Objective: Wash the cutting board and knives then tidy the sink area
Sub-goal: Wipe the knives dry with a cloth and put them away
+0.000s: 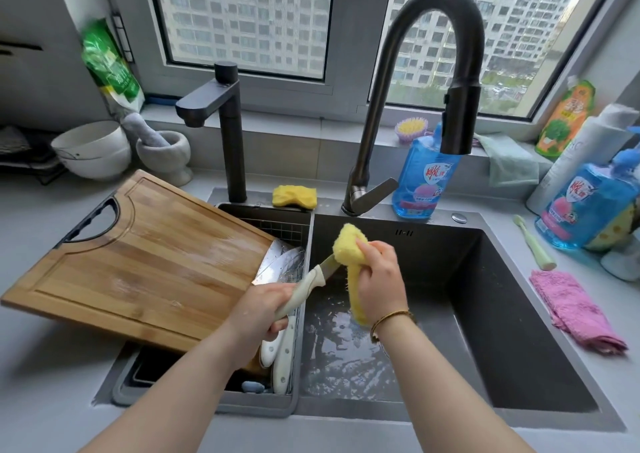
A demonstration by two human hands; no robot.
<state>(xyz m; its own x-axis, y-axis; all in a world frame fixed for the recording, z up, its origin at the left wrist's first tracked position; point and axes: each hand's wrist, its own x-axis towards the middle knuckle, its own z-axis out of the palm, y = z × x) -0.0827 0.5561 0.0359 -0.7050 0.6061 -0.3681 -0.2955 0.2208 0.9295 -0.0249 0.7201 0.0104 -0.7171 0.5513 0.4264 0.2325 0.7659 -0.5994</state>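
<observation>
Left of the left hand, the board [138,262] leans with its low edge in the basket [287,227] and its handle end up on the counter [34,366]. Its face is wet, so it is likely propped this way to let water run off into the sink. The left hand [263,305] curls round the pale handle of a knife [304,283], with the blade pointing away from the body toward the right hand, a hold that puts the edge clear of both wrists. Just under that hand more knives [282,359] lie in the basket, handles toward the person; whether they are washed I cannot tell. The right hand [377,279] pinches a yellow sponge [349,244] folded over the blade, probably so both faces get wiped in one pass. Both hands hang over the sink [519,314], so drips fall into the basin, and no water shows at the tap [460,120]. Right of the right hand a pink cloth [575,314] lies on the counter, handy for the tidying to come
</observation>
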